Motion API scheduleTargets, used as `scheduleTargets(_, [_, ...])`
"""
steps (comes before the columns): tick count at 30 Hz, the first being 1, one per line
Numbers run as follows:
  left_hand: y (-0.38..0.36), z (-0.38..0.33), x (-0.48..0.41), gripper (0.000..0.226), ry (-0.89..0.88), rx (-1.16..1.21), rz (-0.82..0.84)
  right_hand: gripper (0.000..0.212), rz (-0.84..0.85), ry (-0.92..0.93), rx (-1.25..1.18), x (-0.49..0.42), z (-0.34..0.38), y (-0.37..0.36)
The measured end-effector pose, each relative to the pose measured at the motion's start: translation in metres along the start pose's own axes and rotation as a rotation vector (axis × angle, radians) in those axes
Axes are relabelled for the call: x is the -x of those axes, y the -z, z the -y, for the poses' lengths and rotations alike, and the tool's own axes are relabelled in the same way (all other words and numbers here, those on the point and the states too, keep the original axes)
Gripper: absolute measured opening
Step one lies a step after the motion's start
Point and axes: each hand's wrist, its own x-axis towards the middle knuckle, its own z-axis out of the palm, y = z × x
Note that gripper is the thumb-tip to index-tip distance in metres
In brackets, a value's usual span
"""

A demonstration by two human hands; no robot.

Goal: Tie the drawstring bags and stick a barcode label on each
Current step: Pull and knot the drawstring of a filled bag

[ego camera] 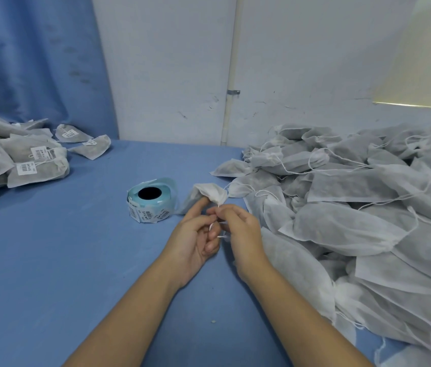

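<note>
While my left hand (195, 234) and right hand (238, 223) are both pinching the drawstring (213, 225), I am knotting the bag (206, 194) beside the label roll (152, 201) (kept close for the sticker step).

White bag (210, 193) beside label roll (152, 201)

Bare left forearm (129, 311), bare right forearm (304, 311), bare-fingered left grip (195, 241), right grip (240, 230)

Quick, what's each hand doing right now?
Left hand: pinches the drawstring of a bag.
Right hand: pinches the same drawstring.
</note>
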Motion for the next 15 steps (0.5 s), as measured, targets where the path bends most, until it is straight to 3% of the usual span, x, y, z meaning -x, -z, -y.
scheduleTargets(4, [0.004, -0.002, 0.0, 0.046, -0.032, -0.113, 0.0, 0.018, -0.014, 0.028, -0.062, 0.0, 0.0, 0.002])
scheduleTargets(10, [0.008, -0.003, -0.001, 0.042, -0.103, -0.333, -0.019, 0.031, -0.129, -0.039, -0.212, -0.004, 0.0, 0.002])
scheduleTargets(15, [0.007, 0.006, 0.001, 0.02, -0.293, -0.614, -0.193, 0.017, -0.046, -0.164, -0.294, -0.01, 0.003, 0.01])
